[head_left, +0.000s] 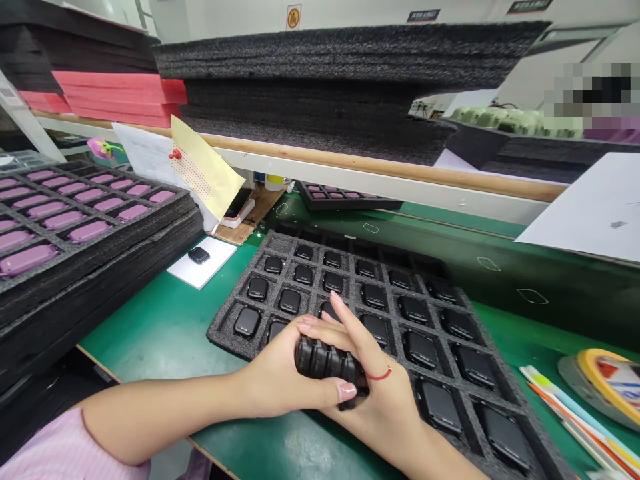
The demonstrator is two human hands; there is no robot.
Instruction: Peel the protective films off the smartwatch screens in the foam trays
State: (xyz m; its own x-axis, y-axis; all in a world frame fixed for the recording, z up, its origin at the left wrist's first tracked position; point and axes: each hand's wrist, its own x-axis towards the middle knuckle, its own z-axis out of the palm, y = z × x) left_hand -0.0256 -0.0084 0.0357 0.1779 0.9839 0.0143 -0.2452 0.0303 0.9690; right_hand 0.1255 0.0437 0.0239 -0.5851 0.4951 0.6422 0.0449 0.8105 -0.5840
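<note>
My left hand (280, 377) and my right hand (373, 373) meet over the near edge of a black foam tray (505, 347). Together they clasp a row of several small black watch-like devices (325, 360), stacked side by side. My left thumb presses the row's near end, and my right fingers stretch along its far side. The tray's pockets hold many more black devices (257, 289), screens up.
At left stands a stack of foam trays (100, 267) filled with purple devices (90, 230). One black device lies on a white card (215, 263). Foam sheets (325, 80) fill the shelf above. Tape roll (607, 383) and pens (575, 420) sit at right.
</note>
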